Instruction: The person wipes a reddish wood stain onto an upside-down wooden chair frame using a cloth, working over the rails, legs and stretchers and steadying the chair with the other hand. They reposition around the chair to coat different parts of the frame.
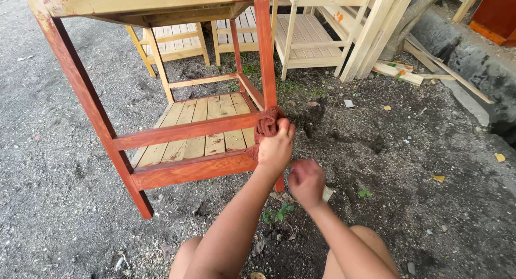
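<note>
A wooden table (185, 131) stands on the dirt, its legs and rails stained red-brown, while the lower shelf slats are still bare pale wood. My left hand (275, 147) presses a red-stained rag (266, 123) against the front right leg (266, 53), where the rails meet it. My right hand (305, 182) hovers just below and to the right, blurred, with its fingers curled. I see nothing clearly in it. A pale scrap (327, 193) shows on the ground beside it. My knees are at the bottom edge.
Several unstained pale wooden frames and shelves (312, 37) stand behind the table. Loose wood strips (419, 69) lie by a concrete curb (473, 64) at the right. The ground is grey gravel at the left and dark soil with small weeds (277, 213) at the right.
</note>
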